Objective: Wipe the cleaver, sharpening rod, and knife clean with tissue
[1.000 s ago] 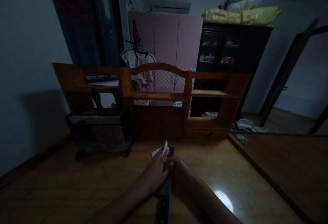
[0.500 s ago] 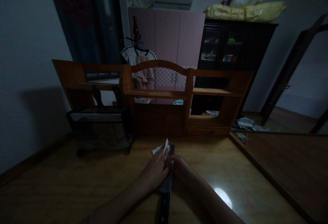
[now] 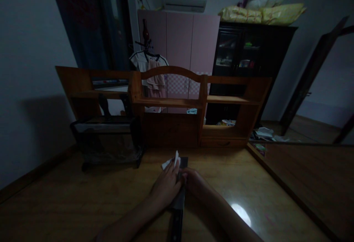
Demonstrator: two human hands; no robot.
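Observation:
A kitchen knife (image 3: 180, 199) with a broad dark blade lies on the wooden table, its black riveted handle toward me. My left hand (image 3: 168, 183) rests over the blade, holding a folded white tissue (image 3: 167, 163) whose edge sticks up between the fingers. On the blade's right side is my right hand (image 3: 193, 180), fingers curled in and thumb and fingertips at the blade's edge. Both hands nearly touch over the middle of the blade. The underside of my left palm and part of the tissue are hidden.
A knife block (image 3: 107, 142) with black-handled tools stands at the left of the table (image 3: 221, 201). Behind is a wooden shelf unit (image 3: 171, 103) with a small drawer (image 3: 223, 143). A raised wooden edge (image 3: 279, 179) runs along the right.
My left hand and the tissue have slid slightly left across the blade. My right hand stays almost in place, and the knife has hardly moved.

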